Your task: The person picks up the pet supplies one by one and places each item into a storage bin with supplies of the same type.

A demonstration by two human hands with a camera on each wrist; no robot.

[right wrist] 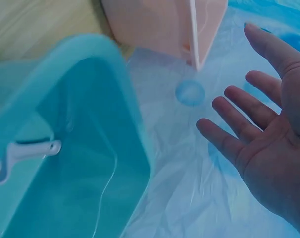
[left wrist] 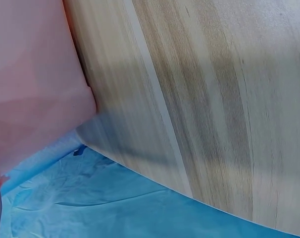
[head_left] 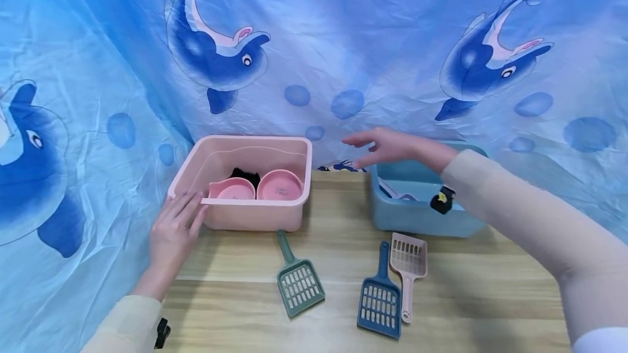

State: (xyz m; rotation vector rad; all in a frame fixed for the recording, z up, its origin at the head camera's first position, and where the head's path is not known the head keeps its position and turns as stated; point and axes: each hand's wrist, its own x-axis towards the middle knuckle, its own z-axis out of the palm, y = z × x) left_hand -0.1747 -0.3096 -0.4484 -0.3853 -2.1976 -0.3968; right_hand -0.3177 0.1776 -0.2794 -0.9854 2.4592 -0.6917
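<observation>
A pink plastic bin (head_left: 255, 215) stands at the left of the table. My left hand (head_left: 173, 227) grips its front left corner, fingers on the rim and thumb at the front wall. In the left wrist view the bin's wall (left wrist: 36, 74) fills the left side; the hand is nearly out of sight there. Inside lie two round pink dishes (head_left: 281, 185) and a black item (head_left: 245, 175). My right hand (head_left: 385, 145) hovers with fingers spread beside the back left corner of a blue bin (head_left: 422, 222), holding nothing. A pale scoop (right wrist: 33, 149) lies inside the blue bin.
In front of the bins lie a green slotted litter scoop (head_left: 300, 285), a dark blue one (head_left: 380, 301) and a pale pink one (head_left: 409, 260) on the wooden table (head_left: 235, 309). A blue dolphin-print curtain (head_left: 314, 26) hangs close behind and at the left.
</observation>
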